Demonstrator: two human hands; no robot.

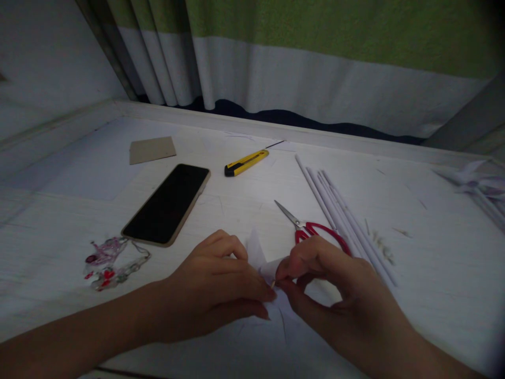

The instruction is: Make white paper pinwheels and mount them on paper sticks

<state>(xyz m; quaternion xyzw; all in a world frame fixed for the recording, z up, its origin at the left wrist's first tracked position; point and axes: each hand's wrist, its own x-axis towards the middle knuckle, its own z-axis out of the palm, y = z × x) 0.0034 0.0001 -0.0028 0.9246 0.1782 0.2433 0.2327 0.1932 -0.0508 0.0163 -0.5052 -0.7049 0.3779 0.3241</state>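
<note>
White paper piece [256,251] between both hands, over white tabletop [442,252], one part curled
Right hand [341,295]: thumb and forefinger pinched nearly together on curled part
Left hand [215,287]: fingertips against paper, cannot tell how firmly closed
Step looks like shaping paper; probably calls for steady left, fine right pinch
Scissors [299,223], paper sticks [347,217] beyond

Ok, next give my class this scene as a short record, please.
Left hand: touching curled white paper
Right hand: pinching the same paper
Tools: yellow-and-black plastic cutter; metal scissors with red handles
Electronics: black-screened phone in tan case, beaded pink-and-red charm beside it
Materials: slim white paper tubes by the scissors; flat brown cardboard rectangle beyond the phone
Backdrop: green-and-white fabric curtain
</note>
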